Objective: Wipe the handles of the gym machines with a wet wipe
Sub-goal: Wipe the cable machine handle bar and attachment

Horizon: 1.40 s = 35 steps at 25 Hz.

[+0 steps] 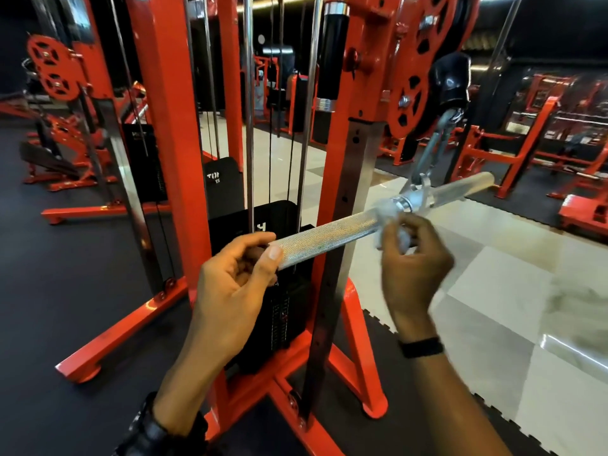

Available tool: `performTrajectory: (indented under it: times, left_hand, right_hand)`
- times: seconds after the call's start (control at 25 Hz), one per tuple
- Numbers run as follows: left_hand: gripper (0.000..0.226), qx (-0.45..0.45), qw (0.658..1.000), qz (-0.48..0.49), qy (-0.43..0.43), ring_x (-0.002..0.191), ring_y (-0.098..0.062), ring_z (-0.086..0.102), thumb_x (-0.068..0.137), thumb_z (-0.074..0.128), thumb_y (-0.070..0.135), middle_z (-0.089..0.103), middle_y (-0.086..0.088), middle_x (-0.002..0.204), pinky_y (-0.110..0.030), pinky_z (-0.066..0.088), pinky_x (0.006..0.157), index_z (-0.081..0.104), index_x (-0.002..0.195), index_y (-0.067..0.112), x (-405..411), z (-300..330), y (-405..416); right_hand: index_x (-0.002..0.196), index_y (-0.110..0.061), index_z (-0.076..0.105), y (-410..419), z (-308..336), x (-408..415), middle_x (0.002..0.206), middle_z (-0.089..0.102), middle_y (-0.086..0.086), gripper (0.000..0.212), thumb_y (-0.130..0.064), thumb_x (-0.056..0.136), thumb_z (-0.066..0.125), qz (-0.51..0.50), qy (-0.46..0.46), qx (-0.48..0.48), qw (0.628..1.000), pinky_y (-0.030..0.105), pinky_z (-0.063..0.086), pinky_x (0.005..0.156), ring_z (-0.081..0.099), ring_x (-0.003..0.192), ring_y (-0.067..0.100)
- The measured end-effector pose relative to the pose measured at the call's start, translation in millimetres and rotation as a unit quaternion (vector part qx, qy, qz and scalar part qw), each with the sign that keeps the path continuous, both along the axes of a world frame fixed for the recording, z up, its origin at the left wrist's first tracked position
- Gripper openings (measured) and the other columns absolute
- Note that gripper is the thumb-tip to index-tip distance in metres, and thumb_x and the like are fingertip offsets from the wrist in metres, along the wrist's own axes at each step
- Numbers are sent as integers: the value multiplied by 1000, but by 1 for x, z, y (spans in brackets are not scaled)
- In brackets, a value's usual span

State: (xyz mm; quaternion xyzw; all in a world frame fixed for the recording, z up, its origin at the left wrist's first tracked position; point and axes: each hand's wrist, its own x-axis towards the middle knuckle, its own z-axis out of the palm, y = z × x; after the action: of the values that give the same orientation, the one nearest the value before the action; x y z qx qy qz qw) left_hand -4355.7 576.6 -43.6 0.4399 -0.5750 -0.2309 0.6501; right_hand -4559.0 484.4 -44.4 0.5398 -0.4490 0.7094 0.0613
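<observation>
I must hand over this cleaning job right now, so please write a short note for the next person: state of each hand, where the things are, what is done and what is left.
Left hand: grips the near end of the metal bar handle and steadies it.
Right hand: fingers pinch the white wet wipe against the bar, just beside the centre swivel.
The bar hangs from the cable clip of the red cable machine.
Done: cannot be judged from this view; the wipe is at the bar's middle.
Left: probably the far half of the bar, then the other machines' handles.
</observation>
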Motion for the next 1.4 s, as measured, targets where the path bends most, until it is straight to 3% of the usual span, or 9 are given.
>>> performTrajectory:
  times: [0.24,0.36,0.48,0.6,0.76,0.96,1.08,1.24,1.4]
  left_hand:
    - [43,-55,995,-19,-78,109,-16,67,81,65,39,68,1,114,-35,55,92,63,122,24,14,-6,0]
    - [39,-38,995,-10,-88,100,-10,69,82,65,45,71,5,106,-22,54,84,66,117,29,20,-2,1]
    - [35,-3,997,-6,-79,85,-6,70,84,60,53,72,13,94,-14,52,72,66,112,34,18,-1,1]
    - [30,2,997,22,-77,69,-12,66,86,55,59,69,8,78,-21,50,58,67,104,38,13,-1,0]
    - [37,-3,997,37,-74,53,-11,57,86,50,63,65,-1,67,-27,43,47,69,95,32,8,5,-1]
    - [52,5,996,57,-71,48,-5,47,89,42,65,54,2,54,-24,37,46,59,65,23,12,8,-6]
    - [58,12,993,68,-95,55,-17,58,91,38,65,61,-6,62,-33,45,55,63,73,17,17,9,-5]
    - [31,-3,998,18,-53,88,-18,68,95,61,40,68,7,97,-26,56,74,67,119,22,20,8,-3]
    - [40,-41,995,-29,-81,99,-16,66,91,67,26,65,10,102,-20,55,82,61,129,20,18,4,-3]
  right_hand:
    - [103,1,69,66,-26,93,95,70,8,14,-8,93,66,218,118,-70,966,38,57,72,68,85,18]
    - [101,-3,71,49,-14,70,93,72,4,13,-13,93,67,166,129,-75,975,35,56,71,68,81,16]
    - [99,-5,70,13,0,20,90,72,4,11,-13,92,68,48,53,-37,997,17,53,69,60,76,1]
    - [99,-4,70,-8,12,-9,90,73,6,15,-17,93,67,2,6,0,1000,2,45,69,58,80,-1]
    - [100,-7,69,26,-6,41,86,66,-9,9,-11,92,67,103,-7,-10,995,11,50,66,60,75,-8]
    - [98,-4,70,72,-28,100,87,70,2,13,-16,93,67,209,101,-74,970,33,57,68,68,75,15]
    - [98,-9,69,38,-14,57,86,68,-7,10,-17,92,68,120,47,-59,990,23,55,66,63,72,4]
    - [97,-6,69,-10,5,-3,83,62,-14,15,-20,91,70,-4,-64,-9,998,34,55,63,58,70,-2]
    - [102,-14,68,9,-6,31,81,63,-15,11,-15,91,69,75,-83,12,994,26,56,61,62,69,-6]
